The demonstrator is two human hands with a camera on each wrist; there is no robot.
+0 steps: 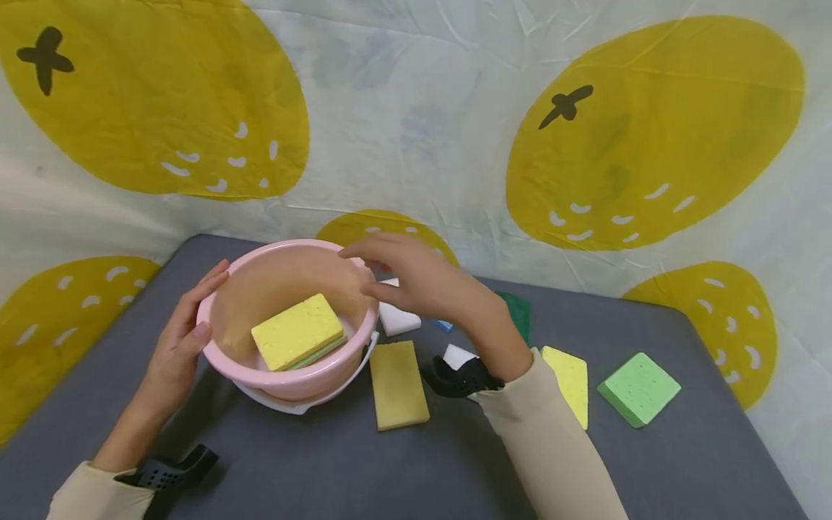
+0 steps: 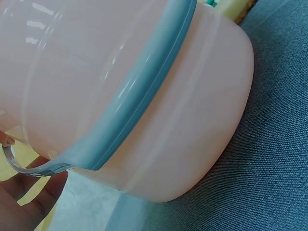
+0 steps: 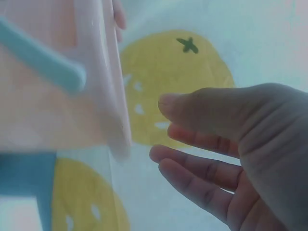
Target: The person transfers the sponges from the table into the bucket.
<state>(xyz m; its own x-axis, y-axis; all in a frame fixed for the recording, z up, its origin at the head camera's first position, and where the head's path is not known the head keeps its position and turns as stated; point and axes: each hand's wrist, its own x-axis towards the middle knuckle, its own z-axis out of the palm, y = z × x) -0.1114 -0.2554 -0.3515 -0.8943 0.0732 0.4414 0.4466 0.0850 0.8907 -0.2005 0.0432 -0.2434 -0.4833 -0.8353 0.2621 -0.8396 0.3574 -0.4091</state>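
Note:
A pink bucket (image 1: 286,375) stands at the left of the table in the head view, its mouth facing up and somewhat toward me. Inside it lies a yellow sponge (image 1: 299,331) with a greenish layer showing underneath. My left hand (image 1: 178,336) holds the bucket's left rim, thumb at the edge; its fingers also show beside the handle's end in the left wrist view. Over the right rim hovers my right hand (image 1: 422,278), thumb and fingers apart and holding nothing. The right wrist view shows a gap between that hand (image 3: 231,139) and the bucket (image 3: 96,96).
Right of the bucket lie a tan sponge (image 1: 399,386), a white block (image 1: 398,319), a dark green piece (image 1: 516,314), a yellow sponge (image 1: 568,383) and a green sponge (image 1: 640,390). My right forearm partly covers another white piece (image 1: 457,356). A patterned cloth hangs behind the table.

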